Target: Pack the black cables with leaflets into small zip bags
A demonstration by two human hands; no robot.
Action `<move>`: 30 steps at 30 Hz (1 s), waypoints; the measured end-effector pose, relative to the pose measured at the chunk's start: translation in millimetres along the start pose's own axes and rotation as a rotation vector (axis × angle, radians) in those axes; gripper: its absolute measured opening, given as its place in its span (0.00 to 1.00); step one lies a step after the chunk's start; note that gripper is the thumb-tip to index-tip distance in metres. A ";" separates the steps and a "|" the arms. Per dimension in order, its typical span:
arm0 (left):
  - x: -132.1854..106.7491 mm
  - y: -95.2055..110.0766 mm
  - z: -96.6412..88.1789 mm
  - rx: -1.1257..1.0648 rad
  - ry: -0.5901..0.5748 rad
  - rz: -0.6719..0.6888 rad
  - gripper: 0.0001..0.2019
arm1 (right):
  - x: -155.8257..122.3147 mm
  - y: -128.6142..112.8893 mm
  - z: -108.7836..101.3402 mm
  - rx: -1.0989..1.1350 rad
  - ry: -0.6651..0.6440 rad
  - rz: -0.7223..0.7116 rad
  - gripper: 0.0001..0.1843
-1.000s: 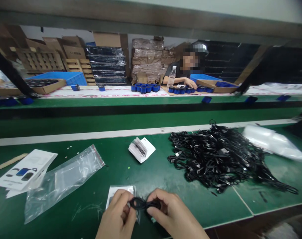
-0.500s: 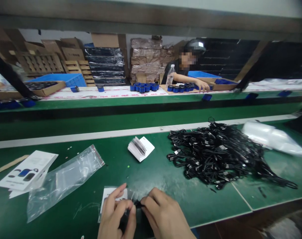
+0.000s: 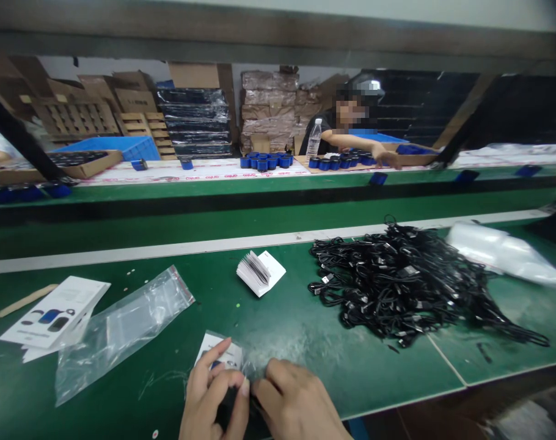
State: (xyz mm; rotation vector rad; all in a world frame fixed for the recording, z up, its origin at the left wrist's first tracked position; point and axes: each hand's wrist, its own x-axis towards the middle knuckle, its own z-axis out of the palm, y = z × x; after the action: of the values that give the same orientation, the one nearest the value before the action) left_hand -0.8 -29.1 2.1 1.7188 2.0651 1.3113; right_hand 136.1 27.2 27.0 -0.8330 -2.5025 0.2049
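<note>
Has a bare left hand [image 3: 216, 391] with slender fingers and a bare right hand [image 3: 296, 397]. Shows a rounded thumbnail [image 3: 245, 387] on the left.

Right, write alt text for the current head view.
A left hand and right hand meet at a clear bag with a printed card, near the edge of a green table. A heap of black cables lies to the right; printed sheets and a long clear bag lie left. Beyond, a co-worker reaches over a bench with blue items.
</note>
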 end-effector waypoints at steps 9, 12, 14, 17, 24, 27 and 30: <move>-0.7 5.9 -0.1 0.003 0.021 0.027 0.16 | 11.0 6.8 -6.5 0.973 -0.171 0.790 0.08; 0.5 9.2 1.1 -0.027 0.043 0.003 0.17 | 7.7 9.3 -0.7 1.106 -0.174 0.823 0.11; 0.6 11.5 2.4 -0.062 0.040 -0.014 0.17 | 3.7 8.0 2.4 0.882 -0.044 0.608 0.10; -0.6 13.3 3.7 -0.087 0.035 -0.033 0.15 | 1.0 2.8 0.7 0.517 0.114 0.273 0.13; -0.8 12.3 -0.4 -0.086 0.010 -0.088 0.18 | 12.8 2.1 -19.4 1.006 -0.202 0.495 0.12; 0.2 15.0 -2.4 -0.083 0.044 -0.072 0.20 | 12.9 8.8 -16.3 1.511 -0.250 0.774 0.19; 1.2 18.9 -3.3 -0.129 0.052 -0.091 0.19 | 7.5 12.4 -9.7 1.692 -0.306 0.832 0.22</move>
State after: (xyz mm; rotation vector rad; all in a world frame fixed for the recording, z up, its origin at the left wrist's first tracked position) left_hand 10.5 -30.5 17.6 1.5355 2.0107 1.4412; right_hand 142.2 41.5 35.0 -0.8728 -1.1059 2.3103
